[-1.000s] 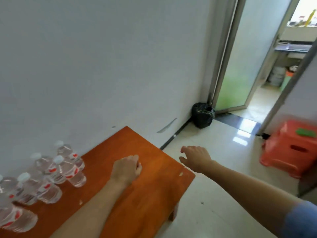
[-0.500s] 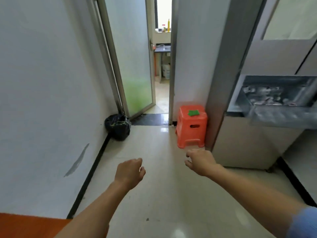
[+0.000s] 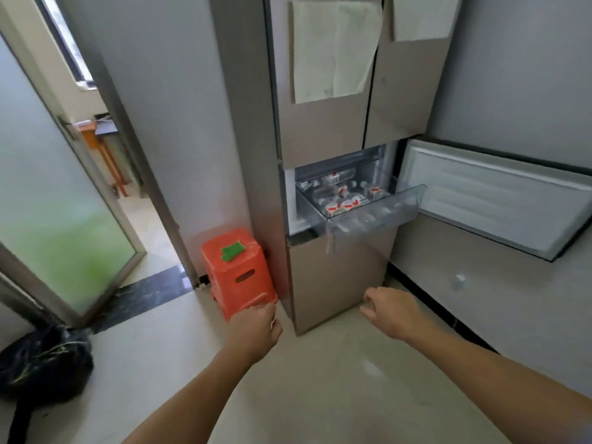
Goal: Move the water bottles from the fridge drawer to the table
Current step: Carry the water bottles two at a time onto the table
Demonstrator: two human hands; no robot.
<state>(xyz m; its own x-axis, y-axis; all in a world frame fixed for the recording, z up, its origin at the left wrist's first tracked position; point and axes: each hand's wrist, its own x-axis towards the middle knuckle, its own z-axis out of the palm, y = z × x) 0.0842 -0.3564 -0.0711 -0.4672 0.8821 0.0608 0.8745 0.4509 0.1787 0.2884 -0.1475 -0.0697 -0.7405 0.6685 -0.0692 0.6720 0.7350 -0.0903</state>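
Note:
A tall silver fridge [image 3: 323,129] stands ahead with its middle compartment door [image 3: 499,200] swung open to the right. A clear plastic drawer [image 3: 378,216] is pulled out of it, holding several water bottles [image 3: 346,200] with red and white labels, lying down. My left hand [image 3: 254,328] hangs low in front of the fridge's left corner, fingers loosely curled, holding nothing. My right hand [image 3: 390,310] is held out below the drawer, fingers relaxed, also holding nothing. The table is out of view.
An orange plastic stool [image 3: 238,274] with a green patch on top stands against the fridge's left side. A black rubbish bag [image 3: 41,363] lies on the floor at the left. A frosted glass door [image 3: 54,225] stands open onto another room. Pale floor tiles [image 3: 320,395] lie under my arms.
My view has swung right, from the orange table with bottles, past the doorway, to the fridge. Both hands stay empty and have come closer to the fridge.

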